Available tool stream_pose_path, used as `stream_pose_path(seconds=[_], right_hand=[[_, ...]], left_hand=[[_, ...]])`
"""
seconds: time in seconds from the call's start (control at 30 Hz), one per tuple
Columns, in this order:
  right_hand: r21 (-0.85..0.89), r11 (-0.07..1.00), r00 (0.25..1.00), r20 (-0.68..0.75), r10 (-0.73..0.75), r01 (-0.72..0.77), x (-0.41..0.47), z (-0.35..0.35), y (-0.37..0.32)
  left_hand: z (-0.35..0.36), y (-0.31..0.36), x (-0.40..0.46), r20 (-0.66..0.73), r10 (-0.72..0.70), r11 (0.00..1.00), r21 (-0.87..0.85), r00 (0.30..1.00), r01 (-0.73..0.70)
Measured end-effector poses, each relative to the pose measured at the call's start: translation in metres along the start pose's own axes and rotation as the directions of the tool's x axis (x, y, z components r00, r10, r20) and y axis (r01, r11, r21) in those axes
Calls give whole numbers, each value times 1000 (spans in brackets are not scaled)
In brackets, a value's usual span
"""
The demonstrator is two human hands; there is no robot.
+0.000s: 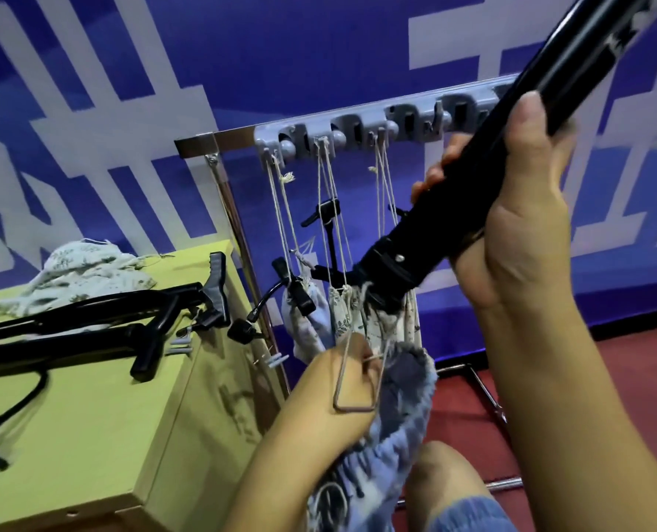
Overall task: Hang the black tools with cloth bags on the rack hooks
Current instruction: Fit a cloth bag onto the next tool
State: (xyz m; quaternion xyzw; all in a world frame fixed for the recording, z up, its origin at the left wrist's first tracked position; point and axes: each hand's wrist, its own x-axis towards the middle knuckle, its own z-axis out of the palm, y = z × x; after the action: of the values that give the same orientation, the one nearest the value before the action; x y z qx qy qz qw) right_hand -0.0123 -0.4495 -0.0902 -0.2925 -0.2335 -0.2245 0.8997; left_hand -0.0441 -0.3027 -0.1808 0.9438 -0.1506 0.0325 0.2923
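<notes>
Your right hand [511,209] grips the black tool [484,163] slanting before the rack [357,132]; your left hand [330,393] pinches the blue bag [403,408] and its cord [342,378]. Widen the mouth, slide the tool's end fully in, then loop the cord over a free hook.

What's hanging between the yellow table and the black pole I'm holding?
In the head view, cloth bags with black tools hang on strings from the grey rack, between the table and the pole.

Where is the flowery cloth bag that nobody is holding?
The flowery cloth bag lies at the back left of the yellow table, behind the black tools.
</notes>
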Motion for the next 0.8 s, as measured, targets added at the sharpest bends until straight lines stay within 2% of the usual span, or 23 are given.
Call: stream_pose_path(seconds=[0.03, 0.1, 0.2, 0.27, 0.4, 0.47, 0.6, 0.7, 0.8], right_hand=[[-43, 999, 999, -31, -15, 13, -1, 1, 1], [-120, 992, 999, 3, -33, 33, -6, 0, 5], [-197, 980, 999, -2, 38, -37, -14, -12, 14], [-252, 964, 995, 35, 98, -86, -20, -13, 17], [-271, 954, 988, 52, 144, -125, -32, -21, 33], [-293, 944, 983, 55, 175, -152, -40, -25, 45], [-284, 929, 970, -20, 243, -238, -52, -28, 57], [-281, 941, 980, -121, 158, -187, -39, -33, 45], [-279, 955, 983, -175, 49, -98, -21, -32, 22]], left_hand=[[0, 4, 1, -6, 2, 1000, 9, 1000, -2], [-4, 7, 3, -31, -7, 1000, 10, 1000, 7], [-20, 5, 7, -122, -15, 998, 62, 992, 23], [-30, 5, 9, -169, -53, 992, 102, 984, 71], [-35, 17, 7, -266, -225, 958, 115, 938, 262], [-36, 26, 10, -271, -234, 954, 121, 934, 274], [-41, 28, 16, -328, -208, 975, 7, 922, 222], [-43, 14, 17, -285, -225, 974, -90, 932, 208], [-43, -5, 21, -192, -296, 921, -317, 936, 226]])
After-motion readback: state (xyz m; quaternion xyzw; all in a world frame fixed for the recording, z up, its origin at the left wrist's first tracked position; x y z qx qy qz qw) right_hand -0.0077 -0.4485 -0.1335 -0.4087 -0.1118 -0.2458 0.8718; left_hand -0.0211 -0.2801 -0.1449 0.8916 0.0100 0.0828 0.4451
